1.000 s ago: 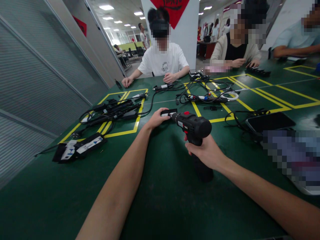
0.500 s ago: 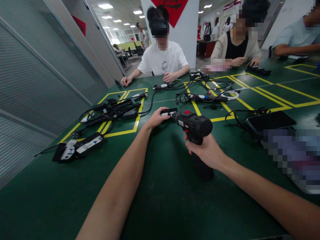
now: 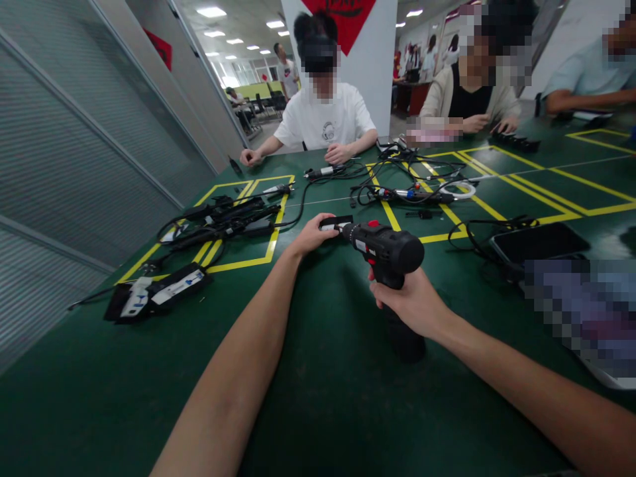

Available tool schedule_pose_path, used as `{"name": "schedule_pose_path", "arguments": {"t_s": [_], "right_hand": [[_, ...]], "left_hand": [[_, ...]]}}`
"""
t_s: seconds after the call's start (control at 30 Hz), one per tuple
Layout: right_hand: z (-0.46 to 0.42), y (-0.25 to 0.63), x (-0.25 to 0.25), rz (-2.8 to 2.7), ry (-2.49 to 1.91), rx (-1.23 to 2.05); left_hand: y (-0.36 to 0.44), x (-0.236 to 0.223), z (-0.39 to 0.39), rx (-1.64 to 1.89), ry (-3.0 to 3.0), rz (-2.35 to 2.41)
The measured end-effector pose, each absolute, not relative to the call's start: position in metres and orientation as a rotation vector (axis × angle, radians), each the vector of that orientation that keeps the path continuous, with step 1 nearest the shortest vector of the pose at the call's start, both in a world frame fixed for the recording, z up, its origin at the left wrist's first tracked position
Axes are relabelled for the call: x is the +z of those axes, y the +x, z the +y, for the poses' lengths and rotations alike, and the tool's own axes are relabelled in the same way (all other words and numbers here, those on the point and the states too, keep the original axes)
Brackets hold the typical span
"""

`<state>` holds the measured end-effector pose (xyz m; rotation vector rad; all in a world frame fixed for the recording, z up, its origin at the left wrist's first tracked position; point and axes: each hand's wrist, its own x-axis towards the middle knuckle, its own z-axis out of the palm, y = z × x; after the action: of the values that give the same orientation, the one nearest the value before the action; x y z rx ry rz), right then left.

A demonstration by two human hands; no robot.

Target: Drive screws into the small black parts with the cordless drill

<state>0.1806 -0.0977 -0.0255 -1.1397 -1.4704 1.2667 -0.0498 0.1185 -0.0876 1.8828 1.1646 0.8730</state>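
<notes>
My right hand (image 3: pixel 410 301) is wrapped round the grip of a black cordless drill (image 3: pixel 382 245) with red buttons. The drill points left and away from me, its thick base low over or on the green table (image 3: pixel 318 397). Ahead of the chuck, my left hand (image 3: pixel 314 235) is closed on a small black part (image 3: pixel 342 219) with a pale piece beside it. The drill's tip meets or nearly meets this part; the exact contact is too small to make out. Some left fingers are hidden behind the part.
Tangled black cables and tools (image 3: pixel 223 218) lie left within yellow tape lines. A black case with white labels (image 3: pixel 159 291) is nearer. More cables and a pen-like tool (image 3: pixel 412 194) lie ahead right. A dark phone-like slab (image 3: pixel 541 242) is at right. Several people sit across the table.
Almost nothing differs. The view has shifted very slightly, and both hands keep their hold on the drill and the small black part.
</notes>
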Motion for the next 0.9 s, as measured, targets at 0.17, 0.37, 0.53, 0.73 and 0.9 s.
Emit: {"name": "schedule_pose_path", "arguments": {"t_s": [0.17, 0.37, 0.53, 0.73, 0.9], "right_hand": [[-0.098, 0.1806, -0.0257, -1.48, -1.152, 1.26], [-0.1, 0.1814, -0.0269, -1.462, -1.162, 1.276], [-0.1013, 0.1814, -0.0248, -1.476, -1.159, 1.292], [-0.099, 0.182, -0.025, -1.442, -1.154, 1.303], [-0.0986, 0.1813, -0.0223, -1.462, -1.163, 1.299]], "left_hand": [[-0.0504, -0.0887, 0.1191, 0.882, 1.878, 1.157], [-0.0499, -0.0882, 0.1178, 0.881, 1.861, 1.168], [-0.0499, -0.0874, 0.1174, 0.864, 1.867, 1.178], [-0.0508, -0.0898, 0.1198, 0.903, 1.866, 1.161], [-0.0519, -0.0903, 0.1207, 0.895, 1.858, 1.135]]}}
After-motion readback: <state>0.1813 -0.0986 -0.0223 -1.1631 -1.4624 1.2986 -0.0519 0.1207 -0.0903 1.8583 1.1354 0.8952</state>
